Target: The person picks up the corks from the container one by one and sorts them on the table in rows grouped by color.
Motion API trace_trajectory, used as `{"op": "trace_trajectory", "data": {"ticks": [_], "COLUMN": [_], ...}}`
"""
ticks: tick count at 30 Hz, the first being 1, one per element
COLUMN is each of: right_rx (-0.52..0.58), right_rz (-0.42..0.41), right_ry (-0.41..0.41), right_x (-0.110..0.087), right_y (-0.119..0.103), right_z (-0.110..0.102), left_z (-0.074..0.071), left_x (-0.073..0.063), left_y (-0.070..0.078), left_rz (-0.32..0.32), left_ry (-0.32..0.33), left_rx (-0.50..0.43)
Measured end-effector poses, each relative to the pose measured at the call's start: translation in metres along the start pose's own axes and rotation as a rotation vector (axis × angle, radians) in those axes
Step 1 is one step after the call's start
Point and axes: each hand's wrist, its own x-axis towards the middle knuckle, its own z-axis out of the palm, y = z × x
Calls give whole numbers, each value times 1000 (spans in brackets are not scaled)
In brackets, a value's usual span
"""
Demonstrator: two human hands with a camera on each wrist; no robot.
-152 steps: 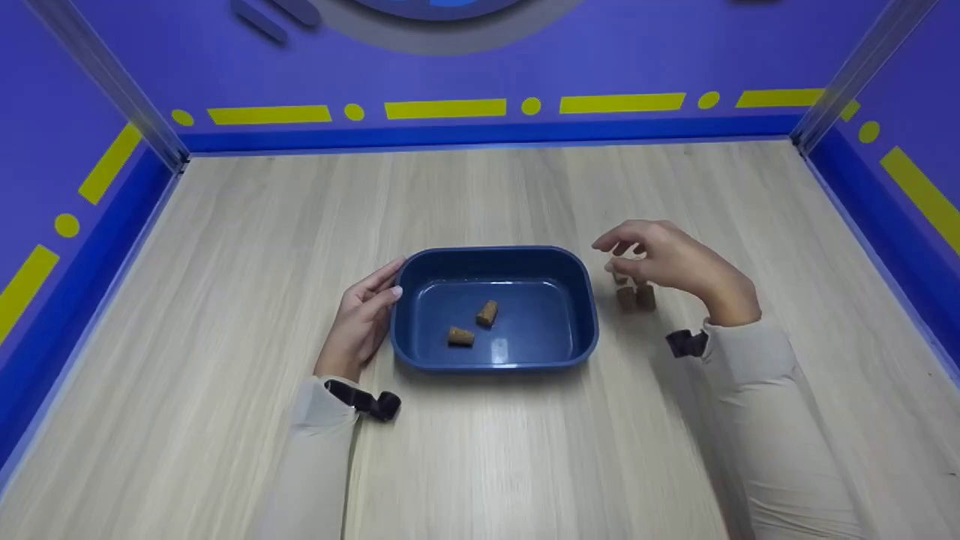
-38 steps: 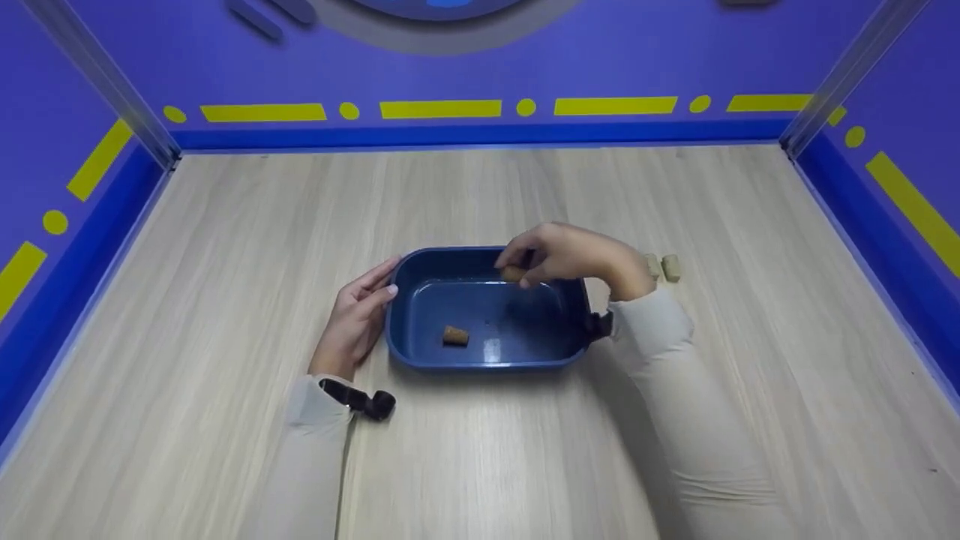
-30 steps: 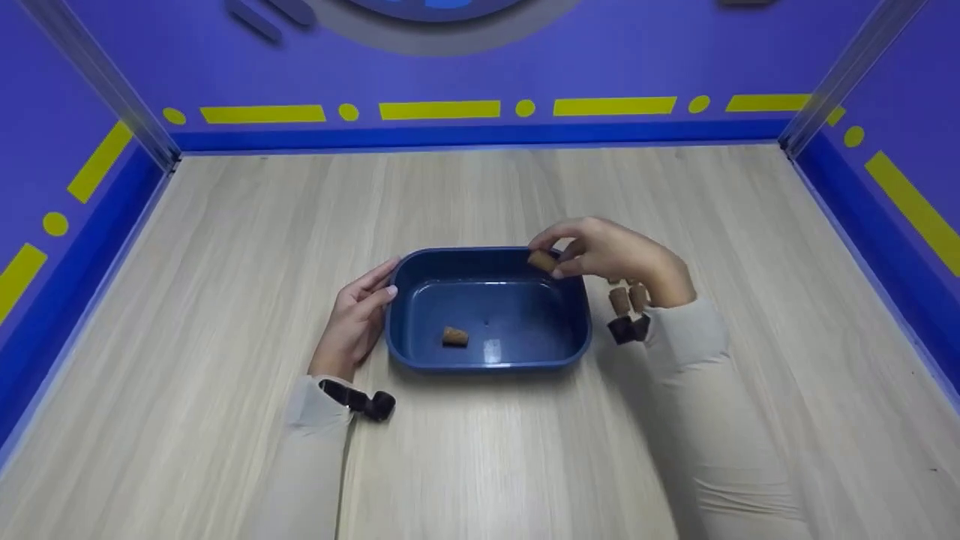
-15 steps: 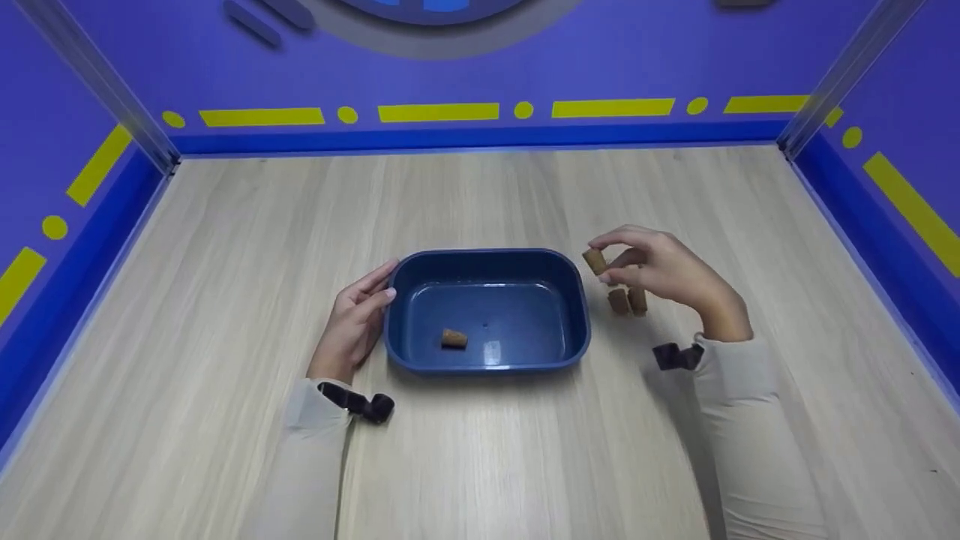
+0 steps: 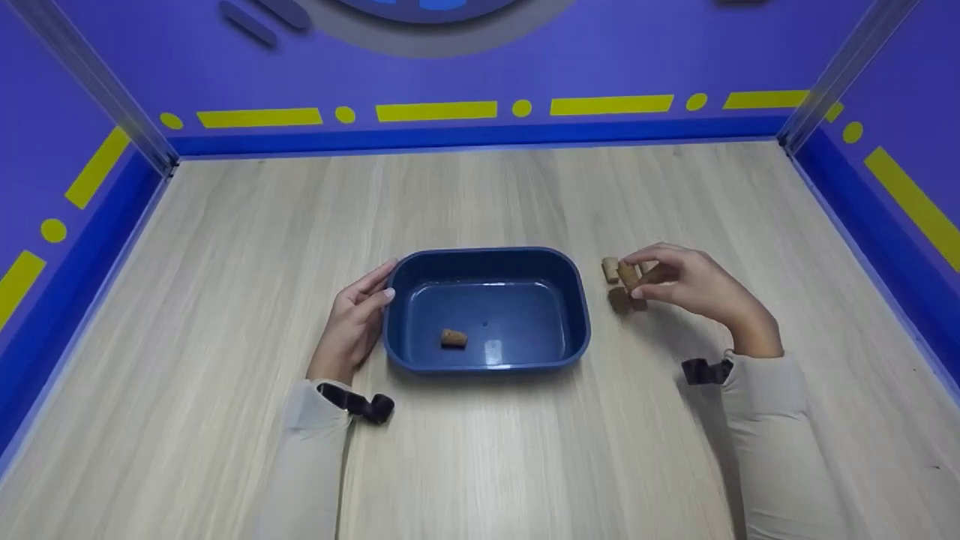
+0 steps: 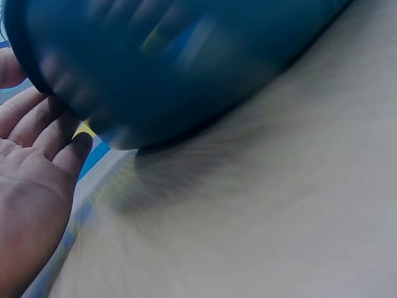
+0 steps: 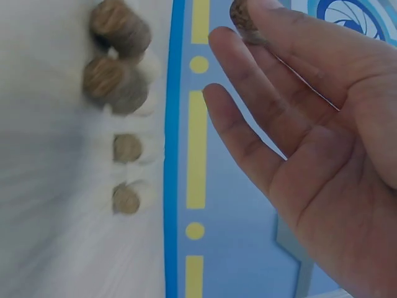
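Observation:
My left hand [image 5: 349, 330] holds the left end of a blue plastic tub [image 5: 487, 367], thumb at the rim and fingers along the outer wall. In the left wrist view, those fingers meet the tub's side [image 6: 186, 81]. One brown cork [image 5: 454, 339] lies on its side in the tub. Right of the tub, my right hand [image 5: 694, 289] pinches another cork [image 5: 628, 274] between thumb and fingertips, close over a small group of corks. Of these, a pale cork [image 5: 610, 268] and a darker cork [image 5: 619, 300] show best. The right wrist view has several corks [image 7: 118, 84] standing there.
The light wood tabletop [image 5: 487, 465] carries the tub and corks. Purple panels with yellow marks, such as the back wall [image 5: 637, 60], enclose it on three sides. A black wrist camera [image 5: 367, 409] sits on the left cuff, another black camera [image 5: 705, 371] on the right.
Two corks lay in the tub at first; one is now between my right fingers. The right hand has carried it rightward out over the tub's rim to the corks. The left hand stays put.

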Motion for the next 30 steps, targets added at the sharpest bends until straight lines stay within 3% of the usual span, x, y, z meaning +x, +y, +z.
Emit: {"op": "trace_trajectory", "data": {"ticks": [8,14,24,30], "right_rx": [-45,-67,-130,-152], "right_rz": [48,21,119,129], "right_ry": [29,68,46,31], "right_x": [-11,-16,-19,-19], "right_y": [14,28,38,40], "right_z": [-4,-5,-7,-5], "left_z": [1,0,-1,-2], "left_x": [0,1,2,1], "left_y": [0,0,-1,-1], "left_rz": [0,2,5,7], "left_ry": [-2,2,-5,-7], "left_rx": [8,3,0,0]}}
